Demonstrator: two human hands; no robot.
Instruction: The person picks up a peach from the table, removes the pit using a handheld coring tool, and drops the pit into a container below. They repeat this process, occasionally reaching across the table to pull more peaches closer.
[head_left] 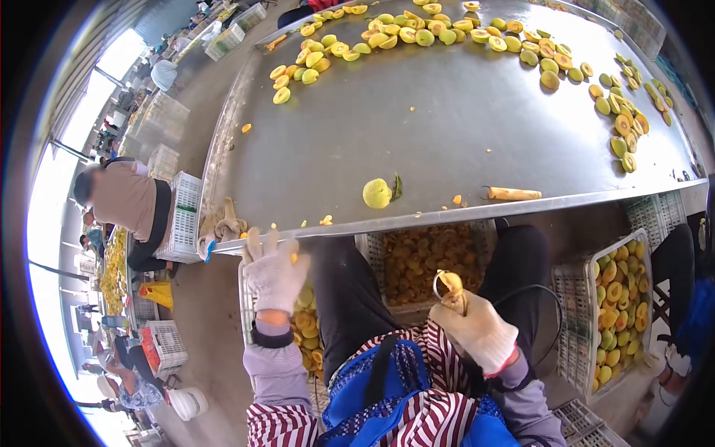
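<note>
My left hand, in a pale knit glove, is raised beside the table's near left corner with its fingers spread; a small orange bit of fruit sticks to the glove. My right hand, also gloved, is closed around a tool with a curved metal loop at its tip. Yellow fruit flesh sits at that loop. Below it, between my knees, a crate holds many orange fruit pieces. One whole yellow-green fruit with a leaf lies near the metal table's front edge.
Halved fruits line the table's far side and right. A wooden-handled tool and crumpled gloves lie along the near edge. Fruit-filled crates stand by my left leg and at right. A co-worker sits at left.
</note>
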